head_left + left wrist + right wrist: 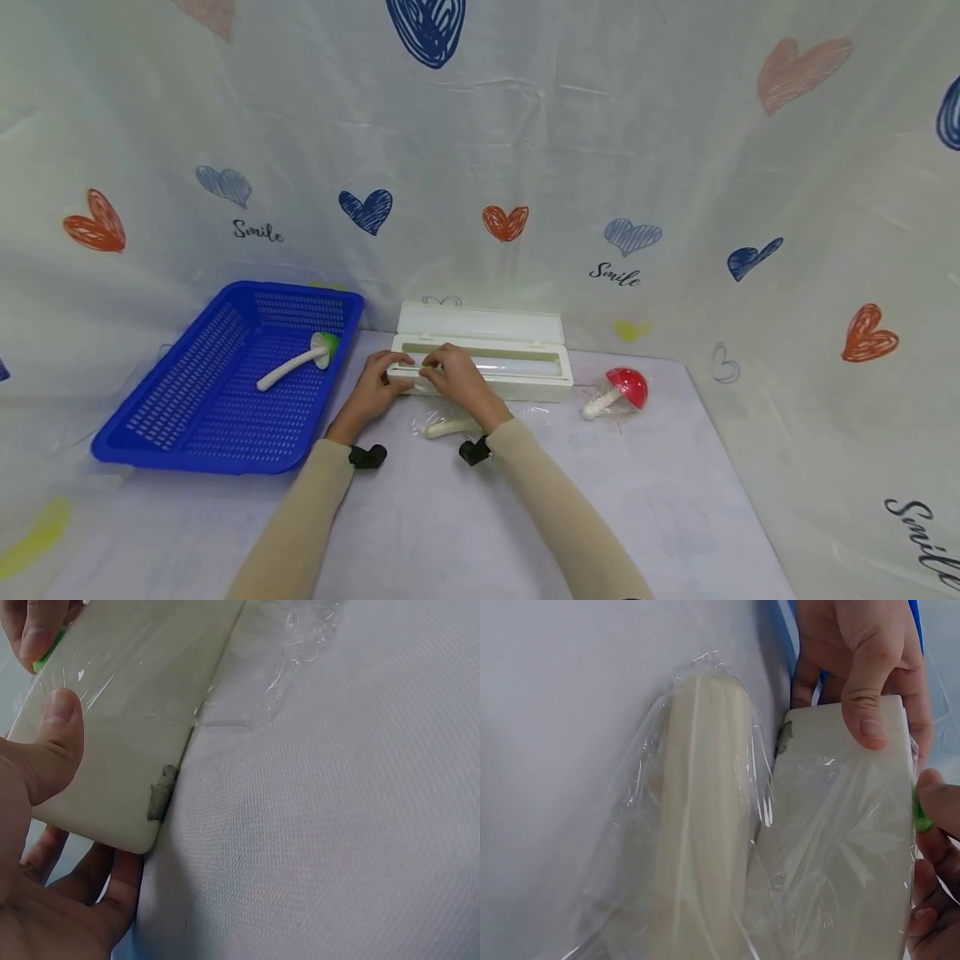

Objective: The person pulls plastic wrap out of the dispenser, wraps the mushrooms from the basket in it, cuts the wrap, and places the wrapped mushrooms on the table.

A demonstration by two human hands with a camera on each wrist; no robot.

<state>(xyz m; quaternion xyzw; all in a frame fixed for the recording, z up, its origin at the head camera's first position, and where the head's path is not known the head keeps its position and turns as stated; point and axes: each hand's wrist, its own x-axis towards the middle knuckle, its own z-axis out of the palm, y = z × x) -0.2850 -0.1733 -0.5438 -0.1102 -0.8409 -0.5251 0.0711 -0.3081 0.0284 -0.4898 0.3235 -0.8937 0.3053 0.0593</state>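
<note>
A long white cling film dispenser [528, 389] lies across the table, its lid [480, 323] raised at the back. My left hand [375, 387] grips its left end, thumb on the front face and fingers around the end. Nearby, my right hand [461, 379] pinches a small green slide cutter [922, 810] at the dispenser's upper edge. Clear cling film [292, 645] hangs down the front face and spreads onto the table. In front of the dispenser, the film covers a pale toy mushroom stem [705, 787]; my right arm hides its other end in the head view.
On the left stands a blue perforated basket [225, 460], holding a green-capped toy mushroom [322, 348]. A red-capped toy mushroom [628, 387] in clear film lies right of the dispenser. Behind the table hangs a white curtain [555, 167] printed with hearts.
</note>
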